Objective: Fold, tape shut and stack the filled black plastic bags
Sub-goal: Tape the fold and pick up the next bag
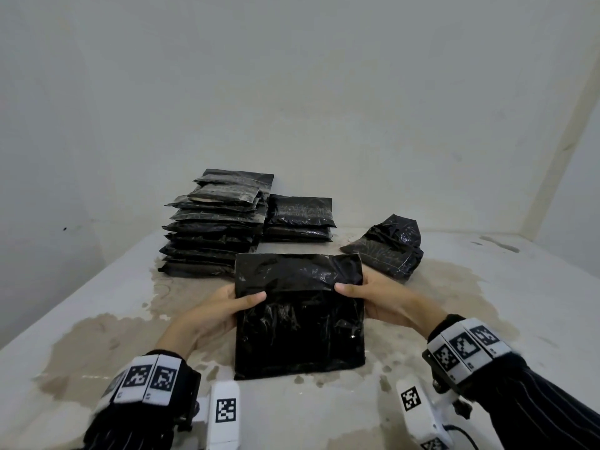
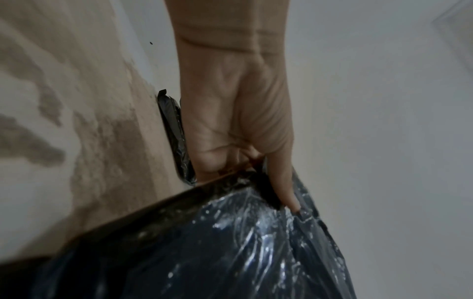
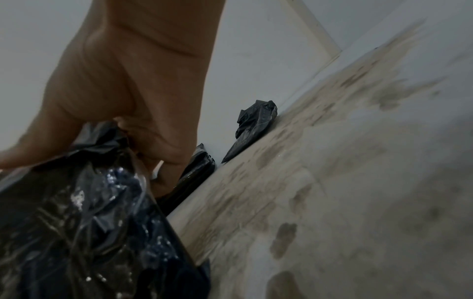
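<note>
Squarely between the two hands lies the filled black bag [image 1: 298, 323], flat on the stained worktop [image 1: 487, 319] right in front of the person. Its long axis runs away from the body, and its open-end flap [image 1: 297, 272] forms the far edge. The left hand [image 1: 224, 306] grips the left side edge and the right hand [image 1: 373, 298] the right side edge, both at the line where the flap meets the packed body of the bag. Each thumb lies on top of the plastic and the fingers curl underneath, so both hands are closed on the bag, not spread. The wrist views agree: the left hand's fingers [image 2: 279, 182] and the right hand's fingers [image 3: 169, 157] are bunched into crinkled black film.

Neither hand is nearer; they hold it level and evenly, which suits a fold across the short axis, with the flap brought over toward the person, by my reading. No tape shows in any view.

Beyond the bag, at the far left, stands the tall stack [image 1: 214, 228] of finished bags. A low stack [image 1: 300, 219] sits just beside it. A crumpled bag [image 1: 389, 245] lies apart to the right.
</note>
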